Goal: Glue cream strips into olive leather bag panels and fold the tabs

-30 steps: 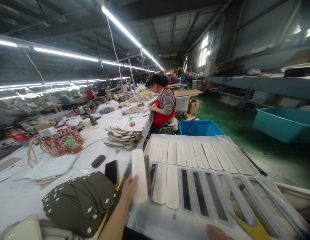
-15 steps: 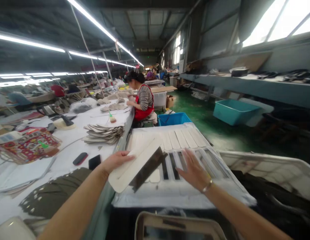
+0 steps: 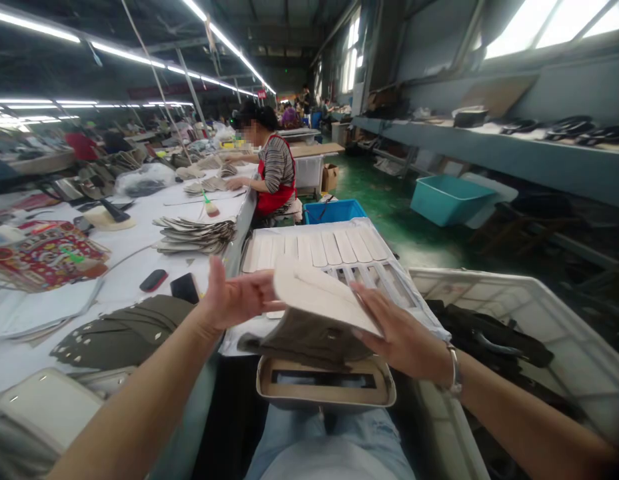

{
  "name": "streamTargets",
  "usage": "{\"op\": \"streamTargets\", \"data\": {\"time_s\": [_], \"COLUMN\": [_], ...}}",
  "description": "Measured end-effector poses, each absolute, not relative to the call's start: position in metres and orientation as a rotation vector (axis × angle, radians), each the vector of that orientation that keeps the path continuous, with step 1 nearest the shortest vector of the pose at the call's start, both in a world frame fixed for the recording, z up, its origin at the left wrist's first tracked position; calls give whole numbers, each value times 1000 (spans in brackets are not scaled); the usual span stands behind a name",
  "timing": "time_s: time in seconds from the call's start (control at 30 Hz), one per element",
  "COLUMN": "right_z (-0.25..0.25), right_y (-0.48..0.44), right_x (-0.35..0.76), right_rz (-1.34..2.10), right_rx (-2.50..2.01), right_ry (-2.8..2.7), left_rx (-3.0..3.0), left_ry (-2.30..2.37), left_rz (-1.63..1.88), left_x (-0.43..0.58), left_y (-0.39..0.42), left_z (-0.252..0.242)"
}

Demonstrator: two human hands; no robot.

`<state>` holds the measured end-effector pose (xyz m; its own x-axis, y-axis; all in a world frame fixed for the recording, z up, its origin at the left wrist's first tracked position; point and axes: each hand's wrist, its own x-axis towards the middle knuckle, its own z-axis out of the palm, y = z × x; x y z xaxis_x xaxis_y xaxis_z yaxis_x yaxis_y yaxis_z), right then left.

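My right hand (image 3: pixel 402 330) grips the right end of a cream panel (image 3: pixel 319 293) with rounded corners, fingers on top and thumb beneath. A grey-brown piece (image 3: pixel 309 337) hangs below the panel; whether the two are joined I cannot tell. At the panel's left end is my left hand (image 3: pixel 239 293), thumb raised and fingers stretched out, the fingertips partly hidden behind it. Just below, by my lap, sits a box-shaped piece with a cream rim (image 3: pixel 324 397) and a dark slot. Beyond the hands, cream strips (image 3: pixel 332 248) lie in a row on a white-covered board (image 3: pixel 234 341).
Left, a long white table (image 3: pixel 134 250) bears a stack of grey pieces (image 3: pixel 194 235), dark fabric pieces (image 3: pixel 124 333) and a phone-like black object (image 3: pixel 184 288). A white crate (image 3: pixel 469 283) with dark items stands right. A person in a red apron (image 3: pixel 276 193) sits ahead, near a blue bin (image 3: pixel 334 211).
The cream panel has gone from my left hand to my right and come nearer my lap. My left fingers have opened. My right hand has left the board, and the view has tilted down.
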<state>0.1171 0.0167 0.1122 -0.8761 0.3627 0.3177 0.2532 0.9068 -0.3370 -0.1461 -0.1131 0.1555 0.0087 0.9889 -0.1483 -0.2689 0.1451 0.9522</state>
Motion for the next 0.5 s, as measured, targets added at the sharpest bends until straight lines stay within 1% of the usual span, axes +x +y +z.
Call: {"op": "streamTargets", "data": {"time_s": [0.03,0.1,0.23,0.33,0.5], "right_z": [102,81,54,48,52], "right_y": [14,8,-2,-6,-8], "right_x": [122,128,130,131,139], "right_rz": [443,504,504,398,364], "right_rx": [-522,-625,-710,-712,-679], "right_ry": [-2666,-2634,-2619,-2683,-2838], "left_rx": [983,1162,1454,1716,2037], "left_ry": [1053,1109,1588,1810,1815], "left_rz": [1249,1171,1009,891,731], "left_x": [-145,-137,-112,-102,-101], "left_y": [-122,-140,-163,-167,-160], "left_z": [146,125,91,71,51]}}
